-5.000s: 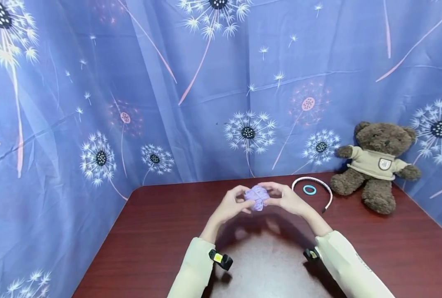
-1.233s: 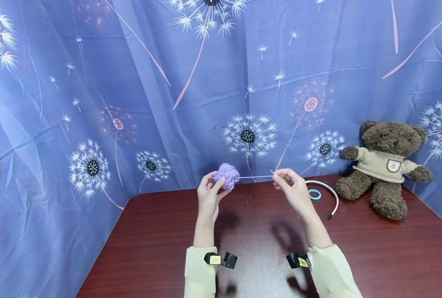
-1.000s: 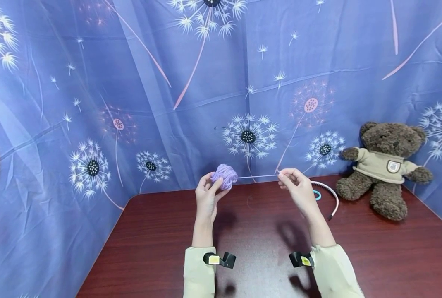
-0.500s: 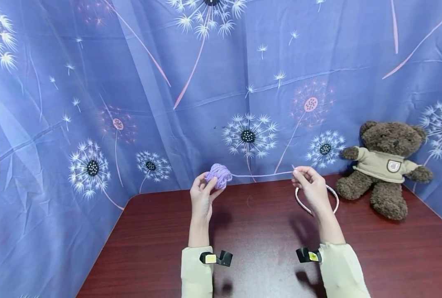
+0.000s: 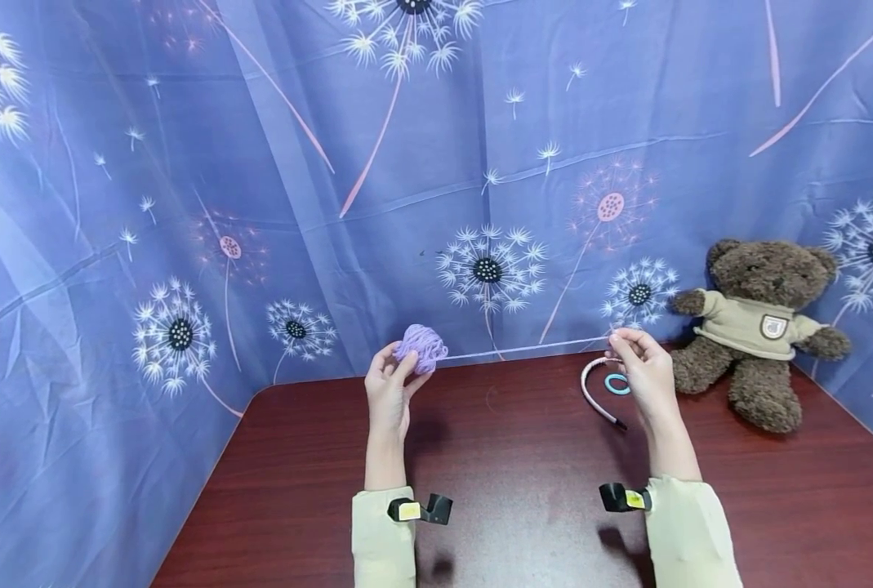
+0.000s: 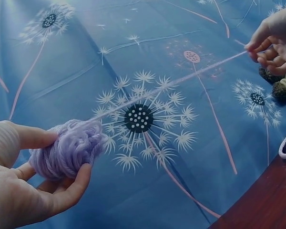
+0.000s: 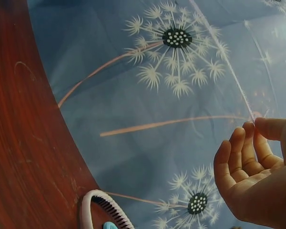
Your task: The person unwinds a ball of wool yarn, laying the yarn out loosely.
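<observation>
A purple ball of yarn [image 5: 421, 348] is held up above the table by the left hand [image 5: 390, 392], its thumb on the near side and fingers behind and below. From the ball a single strand [image 5: 527, 349] runs nearly straight to the right hand [image 5: 649, 371], which pinches its end between thumb and fingertips. In the left wrist view the wound loops of the ball [image 6: 69, 148] show between thumb and fingers. The right wrist view shows the strand [image 7: 229, 67] reaching the pinching fingertips, the other fingers loosely bent.
A pale headband [image 5: 590, 392] and a light blue ring [image 5: 616, 384] lie on the dark red table [image 5: 296, 474], near the right hand. A brown teddy bear [image 5: 763, 327] in a beige top sits at the back right. Behind the table hangs a blue dandelion-print curtain [image 5: 377, 269].
The hands, close together around the ball earlier, have moved apart. The left went left with the ball, the right went right with the strand's end, and the strand between them has lengthened.
</observation>
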A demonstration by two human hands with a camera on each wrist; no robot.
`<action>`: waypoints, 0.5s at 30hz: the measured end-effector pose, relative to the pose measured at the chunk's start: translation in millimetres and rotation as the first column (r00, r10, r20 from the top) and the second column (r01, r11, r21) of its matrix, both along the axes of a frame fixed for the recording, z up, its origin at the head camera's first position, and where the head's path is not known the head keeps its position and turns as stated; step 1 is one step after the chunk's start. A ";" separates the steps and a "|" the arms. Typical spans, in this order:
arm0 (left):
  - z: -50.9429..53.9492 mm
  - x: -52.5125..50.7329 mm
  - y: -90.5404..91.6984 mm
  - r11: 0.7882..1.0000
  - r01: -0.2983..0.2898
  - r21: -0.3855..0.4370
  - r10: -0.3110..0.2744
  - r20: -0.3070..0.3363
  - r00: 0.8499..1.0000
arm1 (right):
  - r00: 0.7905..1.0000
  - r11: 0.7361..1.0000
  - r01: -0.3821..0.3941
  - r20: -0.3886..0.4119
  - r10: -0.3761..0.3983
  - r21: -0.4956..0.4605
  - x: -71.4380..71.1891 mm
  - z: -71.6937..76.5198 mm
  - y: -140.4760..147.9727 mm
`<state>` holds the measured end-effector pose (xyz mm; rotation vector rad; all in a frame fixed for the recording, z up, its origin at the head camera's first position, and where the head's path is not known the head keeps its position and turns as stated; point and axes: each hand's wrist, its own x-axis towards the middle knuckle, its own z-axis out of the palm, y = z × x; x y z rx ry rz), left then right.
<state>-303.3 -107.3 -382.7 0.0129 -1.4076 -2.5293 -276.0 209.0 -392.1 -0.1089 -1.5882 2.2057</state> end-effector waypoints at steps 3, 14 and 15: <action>0.0 -0.1 -2.2 1.000 -0.011 0.002 0.011 -0.003 1.000 | 1.000 1.000 0.007 0.007 -0.007 -0.011 -0.4 -2.1 3.1; -0.7 -1.6 -15.4 0.997 -0.064 0.030 0.065 -0.003 0.998 | 0.999 0.993 0.055 0.004 -0.055 -0.100 -3.7 -7.8 14.3; -0.6 -1.7 -16.4 0.997 -0.063 0.036 0.063 -0.001 0.998 | 0.998 0.992 0.061 0.002 -0.061 -0.109 -3.8 -8.2 15.4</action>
